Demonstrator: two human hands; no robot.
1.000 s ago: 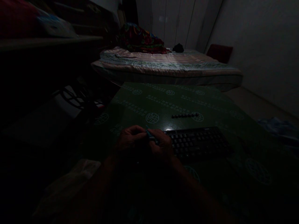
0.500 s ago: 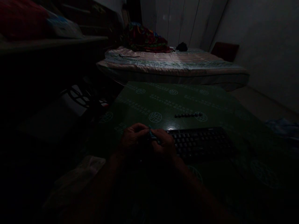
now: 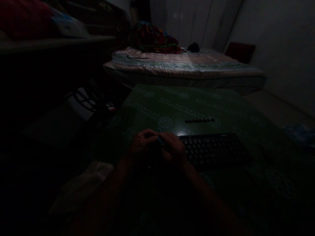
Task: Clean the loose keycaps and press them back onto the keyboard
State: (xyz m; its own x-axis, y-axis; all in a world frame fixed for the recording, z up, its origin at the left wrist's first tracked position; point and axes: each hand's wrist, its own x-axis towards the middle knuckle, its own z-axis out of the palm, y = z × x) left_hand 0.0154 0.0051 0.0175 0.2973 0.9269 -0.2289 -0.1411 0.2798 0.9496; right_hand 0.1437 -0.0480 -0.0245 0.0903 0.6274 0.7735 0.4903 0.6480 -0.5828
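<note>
Head view: two hands on one blue item, one keyboard beside.

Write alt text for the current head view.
A person's right hand holds a small bluish item, too dark to identify, with the left hand close against it. The hands partly hide a black keyboard on a green table; a row of small black pieces lies beyond it. A bed stands behind.

Plastic kbd, glossy tbl
</note>
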